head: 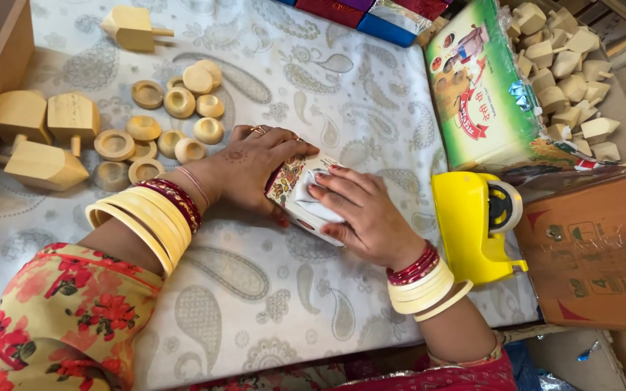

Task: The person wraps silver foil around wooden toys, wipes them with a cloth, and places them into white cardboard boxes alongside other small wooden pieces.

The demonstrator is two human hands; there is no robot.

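Note:
A small box (297, 190) half wrapped in patterned paper, white on its inner side, lies in the middle of the paisley cloth (342, 94). My left hand (251, 168) grips the box from its left side, fingers curled over the top edge. My right hand (364, 213) presses down on the white paper flap on the box's right side. Both wrists carry cream and red bangles.
A yellow tape dispenser (476, 224) sits just right of my right hand. Several wooden rings (179, 101) and wooden spinning tops (38, 163) lie at the left. A green sack (483, 87), a pile of wooden tops (566, 65) and a cardboard box (599, 253) stand at the right.

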